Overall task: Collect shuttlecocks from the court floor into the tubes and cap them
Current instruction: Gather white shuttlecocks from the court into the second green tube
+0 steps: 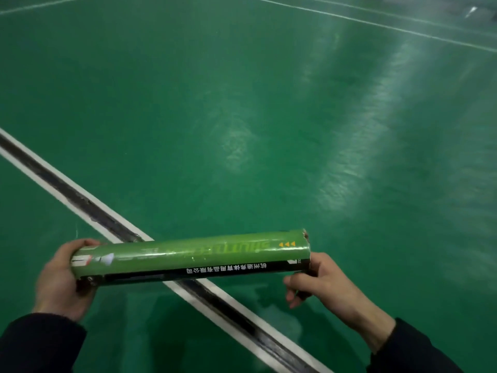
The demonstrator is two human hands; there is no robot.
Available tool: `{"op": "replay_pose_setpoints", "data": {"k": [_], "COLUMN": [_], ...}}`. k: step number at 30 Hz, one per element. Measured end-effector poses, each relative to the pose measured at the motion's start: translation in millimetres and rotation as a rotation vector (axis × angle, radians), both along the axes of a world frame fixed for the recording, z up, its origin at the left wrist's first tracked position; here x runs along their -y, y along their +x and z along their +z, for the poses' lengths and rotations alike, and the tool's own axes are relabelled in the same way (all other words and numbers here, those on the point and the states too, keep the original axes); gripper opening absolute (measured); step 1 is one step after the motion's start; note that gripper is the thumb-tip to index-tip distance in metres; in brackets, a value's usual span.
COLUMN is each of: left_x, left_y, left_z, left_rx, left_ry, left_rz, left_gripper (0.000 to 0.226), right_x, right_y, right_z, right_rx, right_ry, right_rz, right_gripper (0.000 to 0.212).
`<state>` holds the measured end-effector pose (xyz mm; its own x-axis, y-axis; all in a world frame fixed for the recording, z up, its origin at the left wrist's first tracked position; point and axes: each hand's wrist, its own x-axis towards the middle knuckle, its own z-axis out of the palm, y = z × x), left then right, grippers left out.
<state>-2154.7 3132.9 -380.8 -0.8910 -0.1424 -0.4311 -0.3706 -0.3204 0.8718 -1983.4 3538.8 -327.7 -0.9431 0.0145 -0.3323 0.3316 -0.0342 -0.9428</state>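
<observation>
While the green shuttlecock tube (188, 258) lies nearly level above the court floor (242, 103), the left hand (57, 281) grips its left end, fingers (86, 242) curled over the top edge and palm cupping the end. At the tube's other end, the right hand (322, 278) sits against the ragged rim, its fingers (291, 281) curled under and behind that end, apparently holding it. Beneath the fingers, a white-edged dark court line (80, 203) runs diagonally across the floor. Dark sleeves (35, 345) cover both wrists.
</observation>
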Motion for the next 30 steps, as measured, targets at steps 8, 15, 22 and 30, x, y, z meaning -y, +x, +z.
{"op": "replay_pose_setpoints", "data": {"k": [8,15,22,30], "left_x": [-21,-46,-74,-83], "left_y": [-1,14,28,27], "left_z": [31,48,57,53], "left_rx": [0.011,0.001,-0.057,-0.051], "left_ry": [-0.072,0.253,0.476,0.52], "left_rz": [-0.116,-0.078,-0.074,-0.053], "left_gripper": [0.024,0.059,0.041,0.047], "right_x": [12,-5,-22,-23], "right_y": [25,2,-8,-12], "right_z": [-34,-43,-64,-79], "right_rx": [0.115,0.016,0.019,0.01], "right_ry": [-0.267,-0.445,-0.729,-0.776], "right_rz": [-0.079,-0.51,-0.628,-0.718], "right_gripper": [0.048,0.034,0.054,0.052]}}
